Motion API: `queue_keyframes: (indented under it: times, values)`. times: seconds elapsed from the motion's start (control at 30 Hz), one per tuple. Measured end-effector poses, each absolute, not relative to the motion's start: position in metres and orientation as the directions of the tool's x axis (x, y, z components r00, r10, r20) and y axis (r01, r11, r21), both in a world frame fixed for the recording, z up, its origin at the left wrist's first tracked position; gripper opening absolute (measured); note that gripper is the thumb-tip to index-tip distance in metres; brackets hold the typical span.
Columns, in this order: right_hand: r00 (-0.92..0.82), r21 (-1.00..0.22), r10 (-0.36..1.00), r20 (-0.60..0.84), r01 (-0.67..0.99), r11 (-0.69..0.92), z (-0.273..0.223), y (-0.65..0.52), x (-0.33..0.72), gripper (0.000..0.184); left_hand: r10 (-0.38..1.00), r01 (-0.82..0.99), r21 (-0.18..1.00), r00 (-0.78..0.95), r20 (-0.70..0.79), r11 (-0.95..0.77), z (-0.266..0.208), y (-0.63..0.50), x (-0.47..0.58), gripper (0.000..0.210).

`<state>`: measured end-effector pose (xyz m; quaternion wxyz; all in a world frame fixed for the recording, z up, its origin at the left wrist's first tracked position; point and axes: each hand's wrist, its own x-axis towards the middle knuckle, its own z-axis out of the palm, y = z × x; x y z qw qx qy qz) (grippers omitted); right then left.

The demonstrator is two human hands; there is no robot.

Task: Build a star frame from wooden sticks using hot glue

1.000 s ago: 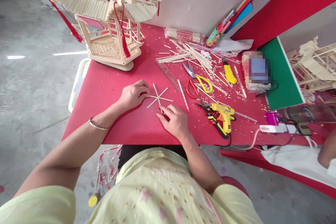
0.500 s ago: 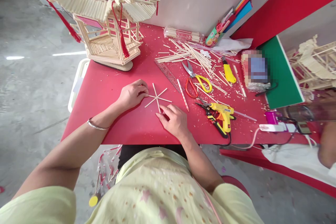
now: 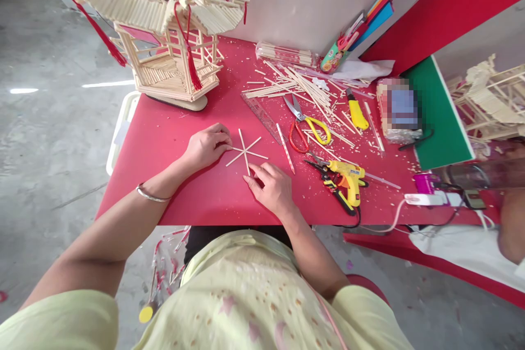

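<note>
Near the front edge of the bench (image 3: 217, 205), the stick star (image 3: 245, 151) lay crossed at its centre but unjoined at its tips, the left hand (image 3: 206, 146) pinching one, the right hand (image 3: 274, 186) with a narrow grip at another, its hold impossible to tell.

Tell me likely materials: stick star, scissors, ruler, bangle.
Stick star: probably bare wood or bamboo; pale, matte.
Scissors: blades likely bare metal, grey with some sheen; red and yellow handles perhaps plastic or coated metal.
Ruler: likely clear plastic; red tabletop shows through.
Bangle: seemingly polished metal; silvery highlights.
</note>
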<state>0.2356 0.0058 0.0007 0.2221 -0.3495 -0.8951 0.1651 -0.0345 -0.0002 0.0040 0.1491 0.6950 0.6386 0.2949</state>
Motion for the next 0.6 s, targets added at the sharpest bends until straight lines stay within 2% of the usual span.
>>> queue_keyframes:
  times: [0.27,0.6]
  values:
    - [-0.638,-0.485,0.713,0.29,0.544,0.685,-0.0018,0.006,0.2375,0.031,0.976,0.798,0.589,-0.009,0.217,-0.123,0.0068,-0.0029,-0.0316,0.033]
    - [-0.618,-0.496,0.731,0.289,0.556,0.667,-0.0022,0.0062,0.237,0.028,0.974,0.801,0.584,-0.005,0.228,-0.132,0.0039,-0.0027,-0.032,0.025]
